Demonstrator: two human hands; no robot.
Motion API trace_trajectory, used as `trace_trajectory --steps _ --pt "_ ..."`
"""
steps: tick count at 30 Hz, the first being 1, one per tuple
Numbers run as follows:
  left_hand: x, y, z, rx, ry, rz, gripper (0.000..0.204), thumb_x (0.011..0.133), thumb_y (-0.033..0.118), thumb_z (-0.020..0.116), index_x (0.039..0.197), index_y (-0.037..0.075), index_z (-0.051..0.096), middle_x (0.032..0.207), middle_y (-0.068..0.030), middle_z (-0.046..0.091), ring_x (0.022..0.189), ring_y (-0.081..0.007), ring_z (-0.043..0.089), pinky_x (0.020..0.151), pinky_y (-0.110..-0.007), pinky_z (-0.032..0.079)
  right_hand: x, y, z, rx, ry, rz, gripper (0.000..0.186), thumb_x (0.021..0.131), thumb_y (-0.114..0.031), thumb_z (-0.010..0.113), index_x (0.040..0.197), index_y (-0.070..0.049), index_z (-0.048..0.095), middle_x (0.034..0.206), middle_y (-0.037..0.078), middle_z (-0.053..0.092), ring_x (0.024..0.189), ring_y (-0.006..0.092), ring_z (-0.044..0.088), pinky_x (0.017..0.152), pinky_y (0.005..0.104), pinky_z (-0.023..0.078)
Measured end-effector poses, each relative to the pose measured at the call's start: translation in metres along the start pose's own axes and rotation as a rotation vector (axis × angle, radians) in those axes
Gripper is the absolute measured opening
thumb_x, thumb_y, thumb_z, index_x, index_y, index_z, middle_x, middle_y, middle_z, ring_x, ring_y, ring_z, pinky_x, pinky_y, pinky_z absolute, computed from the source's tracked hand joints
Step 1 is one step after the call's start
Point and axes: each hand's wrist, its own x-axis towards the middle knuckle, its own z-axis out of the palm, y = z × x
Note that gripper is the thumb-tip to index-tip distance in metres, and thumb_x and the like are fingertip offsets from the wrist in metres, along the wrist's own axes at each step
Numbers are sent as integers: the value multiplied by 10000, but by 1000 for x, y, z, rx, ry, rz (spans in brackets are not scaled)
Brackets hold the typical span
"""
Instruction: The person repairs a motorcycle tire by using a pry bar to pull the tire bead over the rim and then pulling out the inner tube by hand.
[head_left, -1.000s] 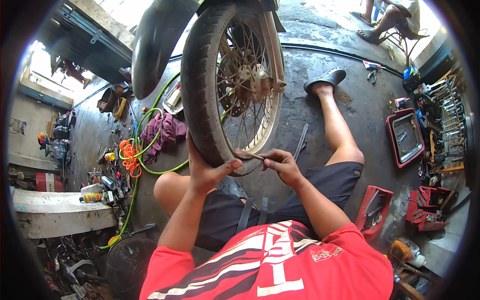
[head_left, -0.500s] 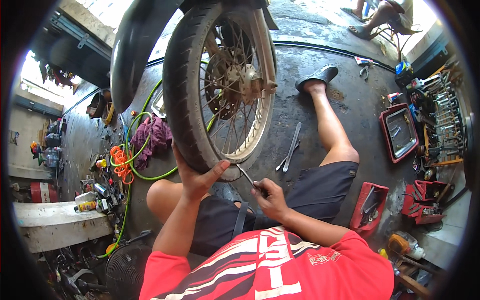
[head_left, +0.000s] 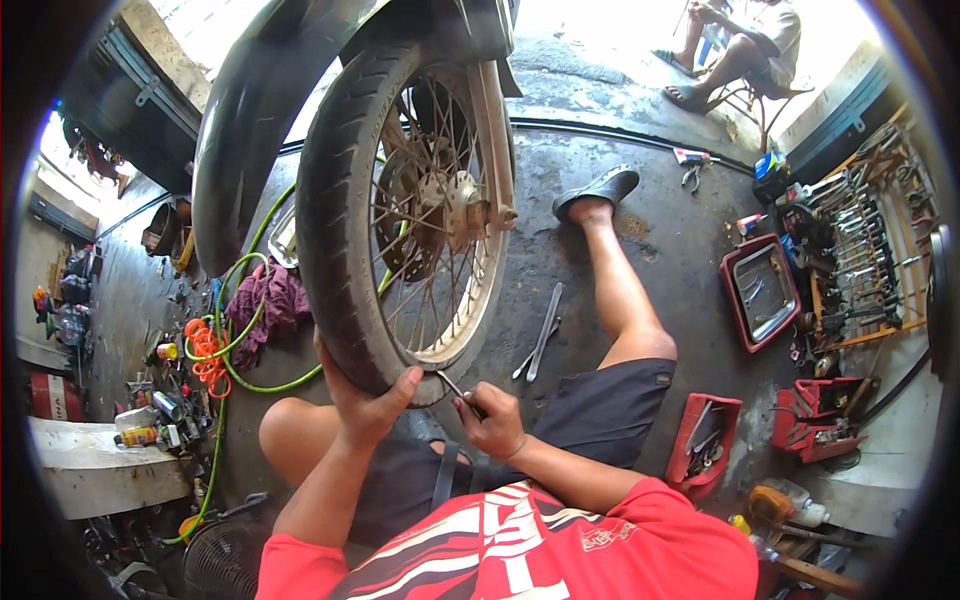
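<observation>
Your wheel [head_left: 328, 240] stands upright between your legs. Your left hand [head_left: 362, 400] clasps its lower edge, thumb over the sidewall; the other fingers are mostly hidden behind the tread. Your right hand [head_left: 490, 420], just below the wheel, has its fingers curled shut around a thin metal lever [head_left: 451, 384], whose tip meets the wheel's lower edge near the rim [head_left: 464, 333].

Right of the wheel, dark floor [head_left: 580, 335] gives room as far as your right leg [head_left: 622, 290], with two metal bars [head_left: 545, 330] lying there. Left of the wheel, room is tighter: a black fender [head_left: 235, 140] hangs beside it, with a purple cloth [head_left: 275, 310] and green hose [head_left: 219, 440] lower down.

Well right of the wheel, a red-rimmed tray [head_left: 783, 322] holds small metal pieces. Below that, also right of the wheel, a red bin [head_left: 680, 472] and an open red toolbox [head_left: 832, 451] both hold metal tools.
</observation>
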Motion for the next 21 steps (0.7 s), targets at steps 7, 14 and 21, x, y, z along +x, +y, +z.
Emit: trace_trajectory --steps 7,14,21 --pt "5 10 11 -30 -53 -35 1089 665 96 884 1499 36 186 1381 -109 415 1262 -217 446 1083 -375 364 164 61 -3 571 400 697 489 1017 -364 572 658 -37 507 596 -15 454 542 95 368 499 331 304" --pt "9 0 -11 87 23 -23 1033 664 80 846 1494 40 233 1316 -129 472 1207 -241 518 1022 -400 456 111 114 25 308 229 738 411 969 -352 642 728 -19 632 647 42 582 625 147 543 601 345 432" --pt "7 -19 -26 69 61 -51 1015 691 238 798 1514 13 247 1409 -199 400 1273 -310 473 1085 -457 420 111 61 -48 -5 -437 -37 168 787 -244 827 873 -121 752 803 49 648 746 236 578 658 367 452"
